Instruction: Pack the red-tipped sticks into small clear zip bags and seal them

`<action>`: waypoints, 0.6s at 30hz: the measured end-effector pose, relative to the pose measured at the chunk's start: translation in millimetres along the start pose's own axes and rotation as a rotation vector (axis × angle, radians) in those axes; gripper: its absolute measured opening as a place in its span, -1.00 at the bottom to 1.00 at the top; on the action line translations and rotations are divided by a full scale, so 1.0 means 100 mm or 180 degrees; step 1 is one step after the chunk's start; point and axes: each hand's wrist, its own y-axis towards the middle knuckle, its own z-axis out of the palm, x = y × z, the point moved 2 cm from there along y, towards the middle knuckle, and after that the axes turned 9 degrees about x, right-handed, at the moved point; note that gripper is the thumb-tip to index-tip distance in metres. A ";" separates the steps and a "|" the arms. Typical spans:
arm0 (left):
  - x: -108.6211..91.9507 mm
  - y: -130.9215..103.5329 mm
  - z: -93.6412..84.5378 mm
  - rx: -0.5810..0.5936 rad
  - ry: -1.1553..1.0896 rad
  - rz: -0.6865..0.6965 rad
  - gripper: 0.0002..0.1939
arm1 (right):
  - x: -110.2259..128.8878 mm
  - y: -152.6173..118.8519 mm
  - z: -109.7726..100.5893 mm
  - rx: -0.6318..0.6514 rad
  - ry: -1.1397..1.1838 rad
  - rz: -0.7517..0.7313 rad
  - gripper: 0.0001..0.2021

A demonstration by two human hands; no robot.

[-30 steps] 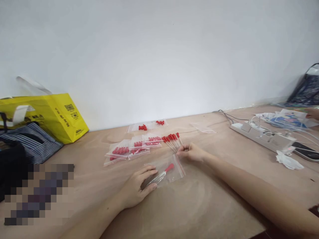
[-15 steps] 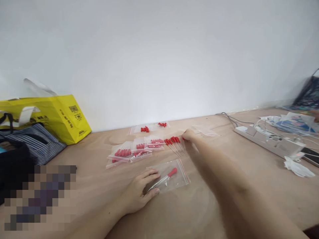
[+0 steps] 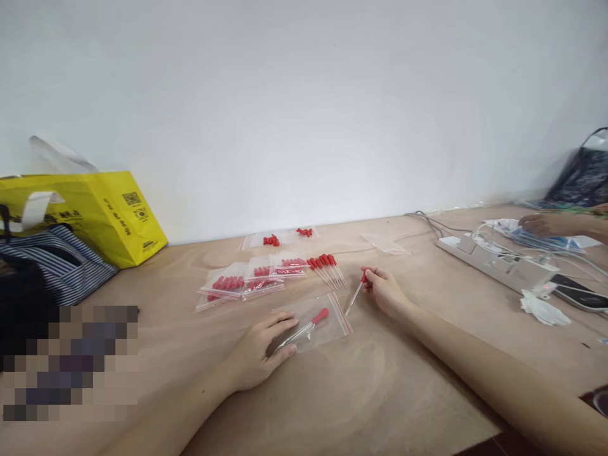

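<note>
My right hand (image 3: 386,291) pinches the red bulb of a glass dropper (image 3: 354,296), whose thin tip slants down toward the near left. My left hand (image 3: 263,348) rests with fingers apart on a clear zip bag (image 3: 332,329), which has a red-topped dropper (image 3: 319,315) in it. Beyond the bag, several loose droppers with red bulbs (image 3: 323,261) lie side by side. Filled zip bags of red-bulbed droppers (image 3: 229,283) overlap to their left.
Small bags with red bulbs (image 3: 271,240) lie near the wall. A yellow bag (image 3: 128,218) and a striped bag (image 3: 78,269) stand left. On the right are a power strip (image 3: 494,263), crumpled tissue (image 3: 544,308), a phone (image 3: 580,294) and another person's hand (image 3: 555,225).
My right hand has drawn back toward me from beside the loose droppers, with one dropper now visible in its fingers. Another person's hand has come into view at the right.
</note>
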 end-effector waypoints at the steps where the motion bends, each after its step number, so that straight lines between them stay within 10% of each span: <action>1: 0.00 0.00 0.00 0.0007 0.0012 -0.0015 -0.64 | -0.01 -0.01 0.03 -0.0026 0.0042 -0.0017 -0.77; 10: 0.04 0.00 0.03 0.0044 0.0103 0.0048 -0.64 | 0.02 -0.10 0.23 -0.0156 0.0603 0.0337 -0.86; 18: 0.04 0.01 0.04 0.0038 0.0134 0.0085 -0.64 | 0.09 -0.31 0.32 0.1301 -0.0287 0.0497 -0.77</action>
